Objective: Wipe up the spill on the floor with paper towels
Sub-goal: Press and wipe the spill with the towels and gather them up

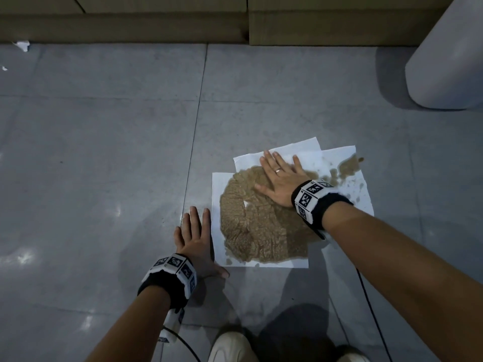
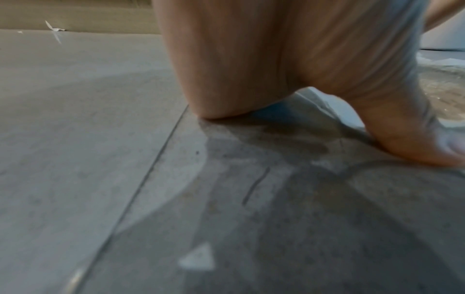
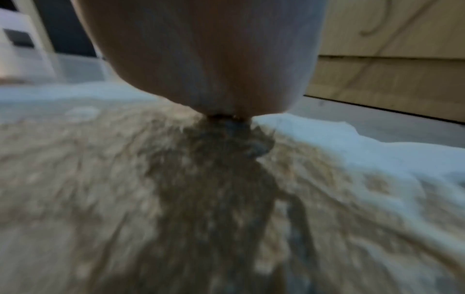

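Several white paper towels (image 1: 305,152) lie overlapped on the grey tiled floor (image 1: 104,152), soaked through by a big brown spill (image 1: 258,228). My right hand (image 1: 281,176) presses flat on the far part of the wet patch, fingers straight and spread. In the right wrist view the palm (image 3: 201,59) bears down on the soaked brown towel (image 3: 125,189). My left hand (image 1: 194,236) lies flat on the bare floor just left of the towels, its thumb by the near left corner. The left wrist view shows the palm (image 2: 239,59) on the tile and a towel edge (image 2: 332,107) behind it.
A wooden cabinet base (image 1: 156,24) runs along the far edge of the floor. A white rounded object (image 1: 449,56) stands at the upper right. Small white scraps (image 1: 22,45) lie at the far left. My light shoe (image 1: 230,348) and a black cable (image 1: 371,314) are near the bottom.
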`<state>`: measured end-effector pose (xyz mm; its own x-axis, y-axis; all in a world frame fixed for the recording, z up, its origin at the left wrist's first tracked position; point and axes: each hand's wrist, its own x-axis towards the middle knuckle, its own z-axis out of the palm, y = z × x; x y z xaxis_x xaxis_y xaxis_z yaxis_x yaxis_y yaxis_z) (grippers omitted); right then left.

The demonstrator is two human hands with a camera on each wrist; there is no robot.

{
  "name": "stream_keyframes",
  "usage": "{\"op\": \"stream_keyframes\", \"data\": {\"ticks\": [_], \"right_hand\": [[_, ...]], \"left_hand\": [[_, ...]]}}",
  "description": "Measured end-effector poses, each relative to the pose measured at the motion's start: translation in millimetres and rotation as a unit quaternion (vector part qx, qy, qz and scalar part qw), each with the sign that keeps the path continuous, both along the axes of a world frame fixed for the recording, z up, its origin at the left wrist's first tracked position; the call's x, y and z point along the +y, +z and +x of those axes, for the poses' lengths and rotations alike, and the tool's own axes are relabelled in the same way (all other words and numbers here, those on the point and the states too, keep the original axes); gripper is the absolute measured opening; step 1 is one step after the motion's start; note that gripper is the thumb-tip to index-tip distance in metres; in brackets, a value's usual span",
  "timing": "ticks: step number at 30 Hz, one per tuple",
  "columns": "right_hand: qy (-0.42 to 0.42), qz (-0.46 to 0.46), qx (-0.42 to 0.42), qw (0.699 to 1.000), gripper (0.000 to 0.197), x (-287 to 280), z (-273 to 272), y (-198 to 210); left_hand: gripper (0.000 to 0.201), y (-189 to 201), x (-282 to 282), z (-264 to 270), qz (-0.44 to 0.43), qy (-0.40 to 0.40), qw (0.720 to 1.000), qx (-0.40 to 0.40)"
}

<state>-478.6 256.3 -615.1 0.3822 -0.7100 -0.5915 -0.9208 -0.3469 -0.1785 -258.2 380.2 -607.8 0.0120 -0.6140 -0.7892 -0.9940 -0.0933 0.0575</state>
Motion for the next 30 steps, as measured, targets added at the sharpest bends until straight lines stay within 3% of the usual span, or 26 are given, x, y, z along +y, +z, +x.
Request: {"op": "stream_keyframes", "data": {"ticks": [7,14,18,22,25,30], "right_hand": [[-0.007,0.031,0.013,0.999,0.074,-9.2,1.9,12.4],[-0.013,-0.016,-0.002,1.0,0.078,11.0,-1.5,-5.5],[-0.024,0.021,-0.008,0.999,0.076,3.7,0.8,-1.3],[-0.09,0.009,-0.06,0.994,0.069,-4.6,-11.0,12.1],[-0.116,-0.013,-0.023,0.993,0.07,-5.4,-24.7,12.6],[-0.083,-0.014,0.005,0.996,0.072,-1.6,-34.0,-3.5]], "left_hand": [[0.15,0.0,-0.4,-1.4,0.008,0.006,1.0,-0.009],[0.151,-0.4,0.4,-2.3,-0.005,0.008,1.0,-0.016],[0.152,0.4,0.1,-2.6,0.001,0.01,1.0,-0.018],[0.151,0.4,1.3,-2.3,-0.011,0.008,1.0,-0.017],[0.153,0.8,1.3,-2.1,-0.004,0.01,1.0,-0.008],[0.151,-0.8,0.5,-2.2,-0.002,0.01,1.0,-0.013]]}}
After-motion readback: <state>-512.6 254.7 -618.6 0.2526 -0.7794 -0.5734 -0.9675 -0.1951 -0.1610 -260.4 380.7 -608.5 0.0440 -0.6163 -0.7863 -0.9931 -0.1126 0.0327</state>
